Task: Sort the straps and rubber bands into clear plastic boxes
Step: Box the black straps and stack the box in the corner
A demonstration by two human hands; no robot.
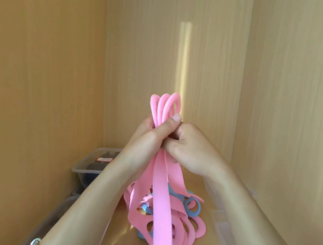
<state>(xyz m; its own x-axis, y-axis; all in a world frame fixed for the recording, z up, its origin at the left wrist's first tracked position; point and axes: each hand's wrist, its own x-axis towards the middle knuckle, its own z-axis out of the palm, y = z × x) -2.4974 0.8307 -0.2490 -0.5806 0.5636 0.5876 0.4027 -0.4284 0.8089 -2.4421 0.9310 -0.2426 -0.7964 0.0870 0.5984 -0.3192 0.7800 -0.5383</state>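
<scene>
Both hands are raised in the middle of the view and hold one bunch of pink straps [161, 209]. My left hand [151, 135] grips the bunch just under its looped tops, thumb pressed across them. My right hand [190, 147] closes round the same straps from the right, touching the left hand. The loops stick up above the fingers, and the long flat ends hang down to the wooden surface. Beneath them lies a heap of more pink straps [188, 234] mixed with blue bands [192, 206].
A clear plastic box [85, 166] with dark contents and a red label stands at the back left; another clear box [53, 216] sits nearer, under my left forearm. A clear box's rim [223, 228] shows on the right. Wooden walls enclose the space on three sides.
</scene>
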